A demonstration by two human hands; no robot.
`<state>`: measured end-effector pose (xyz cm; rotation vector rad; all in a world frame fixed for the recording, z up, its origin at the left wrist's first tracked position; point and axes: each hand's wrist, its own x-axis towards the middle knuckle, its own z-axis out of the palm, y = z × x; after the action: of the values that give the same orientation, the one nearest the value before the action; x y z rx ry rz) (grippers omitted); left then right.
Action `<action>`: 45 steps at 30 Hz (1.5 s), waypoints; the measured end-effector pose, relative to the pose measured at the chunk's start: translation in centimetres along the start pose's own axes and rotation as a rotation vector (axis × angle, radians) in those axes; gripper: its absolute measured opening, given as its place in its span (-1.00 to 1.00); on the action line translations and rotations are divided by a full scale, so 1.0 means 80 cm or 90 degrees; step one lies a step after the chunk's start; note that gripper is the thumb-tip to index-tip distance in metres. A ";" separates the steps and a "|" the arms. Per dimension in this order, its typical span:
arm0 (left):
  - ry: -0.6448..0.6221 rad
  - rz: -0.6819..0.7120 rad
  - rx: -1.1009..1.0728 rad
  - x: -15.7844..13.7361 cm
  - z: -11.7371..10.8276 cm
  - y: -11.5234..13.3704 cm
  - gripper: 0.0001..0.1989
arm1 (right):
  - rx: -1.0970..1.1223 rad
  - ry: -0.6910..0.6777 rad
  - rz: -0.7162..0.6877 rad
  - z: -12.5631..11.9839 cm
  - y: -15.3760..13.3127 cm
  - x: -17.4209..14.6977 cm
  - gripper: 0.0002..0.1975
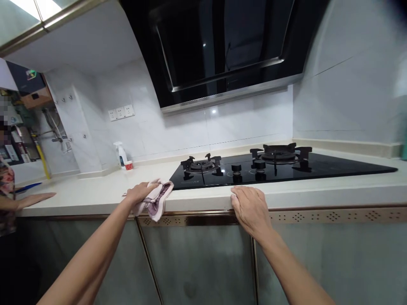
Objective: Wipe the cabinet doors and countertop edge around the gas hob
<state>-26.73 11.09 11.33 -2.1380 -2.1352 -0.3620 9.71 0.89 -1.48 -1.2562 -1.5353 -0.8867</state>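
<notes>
Far left, at the countertop's (95,192) front edge: another person's hand (34,199) lying flat. Back near the wall, a spray bottle (121,156) beside a small red-and-white cup (128,165). Further right, left hand (140,192) clenched on a pinkish cloth (157,199), bunched on the front edge just off the hob's (286,169) near left corner, cloth's long axis running left-right, a fold hanging over the lip. Right hand (251,205) released, fingers flat, resting on the front edge before the knobs (248,168), clear of the cloth; left hand nearer.
</notes>
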 end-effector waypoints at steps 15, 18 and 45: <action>0.349 0.441 0.015 -0.114 0.082 0.158 -0.39 | 0.033 -0.020 -0.014 0.001 0.008 -0.006 -0.52; 0.386 0.524 0.017 -0.123 0.093 0.223 -0.37 | 0.036 -0.033 -0.005 0.002 0.014 -0.009 -0.48; 0.246 0.150 0.158 -0.040 0.062 -0.216 -0.21 | 0.003 -0.032 -0.037 0.000 0.018 -0.010 -0.65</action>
<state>-43.40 9.37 4.10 -1.9597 -1.6116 -0.4212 11.11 0.95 -2.30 -1.2447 -1.6189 -0.8947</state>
